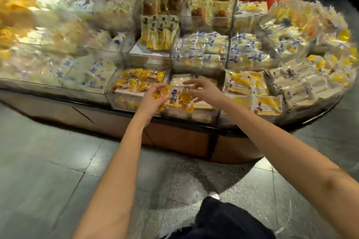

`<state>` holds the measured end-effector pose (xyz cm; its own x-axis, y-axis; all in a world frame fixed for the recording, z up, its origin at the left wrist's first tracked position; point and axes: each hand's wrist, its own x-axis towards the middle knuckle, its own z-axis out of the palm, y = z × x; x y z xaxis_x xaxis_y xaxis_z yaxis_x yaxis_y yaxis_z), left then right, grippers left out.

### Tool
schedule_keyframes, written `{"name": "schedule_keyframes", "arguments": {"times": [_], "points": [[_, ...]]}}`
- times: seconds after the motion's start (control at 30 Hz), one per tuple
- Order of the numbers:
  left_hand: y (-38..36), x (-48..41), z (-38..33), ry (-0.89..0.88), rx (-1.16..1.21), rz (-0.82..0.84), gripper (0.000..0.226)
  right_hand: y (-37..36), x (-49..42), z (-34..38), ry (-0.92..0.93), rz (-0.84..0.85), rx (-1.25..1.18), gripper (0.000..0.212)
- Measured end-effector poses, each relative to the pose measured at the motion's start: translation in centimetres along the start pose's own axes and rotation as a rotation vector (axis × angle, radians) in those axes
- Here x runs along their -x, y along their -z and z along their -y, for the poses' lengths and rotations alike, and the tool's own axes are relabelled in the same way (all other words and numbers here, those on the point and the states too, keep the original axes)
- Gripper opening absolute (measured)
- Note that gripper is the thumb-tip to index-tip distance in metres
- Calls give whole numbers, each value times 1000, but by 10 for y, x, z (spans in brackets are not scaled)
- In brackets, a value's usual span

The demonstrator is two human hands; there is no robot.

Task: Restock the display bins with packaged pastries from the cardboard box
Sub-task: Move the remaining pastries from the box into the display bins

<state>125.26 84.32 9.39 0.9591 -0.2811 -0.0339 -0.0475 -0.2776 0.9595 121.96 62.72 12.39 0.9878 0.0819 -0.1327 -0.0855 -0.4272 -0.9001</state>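
Left arm: bare from the left hand (153,101) back along the left forearm (120,161) to the elbow.
Right arm: bare from the right hand (204,88) along the right forearm (281,137).
Trousers (223,219): dark, near-black cloth, below both hands; pale loose threads at the edges.
Shoe (214,195): white toe, just beyond the trouser leg.

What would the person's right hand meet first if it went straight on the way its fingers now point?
Probably the yellow pastry packets gripped by the left hand. The right hand points leftward at them from close by; motion blur hides whether its fingers touch them.
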Motion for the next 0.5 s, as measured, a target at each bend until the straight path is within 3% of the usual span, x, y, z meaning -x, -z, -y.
{"name": "schedule_keyframes", "arguments": {"times": [0.27,0.5], "points": [[84,-65,63,163,-44,-142,30,-77,-138,12,1,176,91,26],[149,-170,106,334,-164,-11,37,-121,-265,5,-86,286,111,30]]}}
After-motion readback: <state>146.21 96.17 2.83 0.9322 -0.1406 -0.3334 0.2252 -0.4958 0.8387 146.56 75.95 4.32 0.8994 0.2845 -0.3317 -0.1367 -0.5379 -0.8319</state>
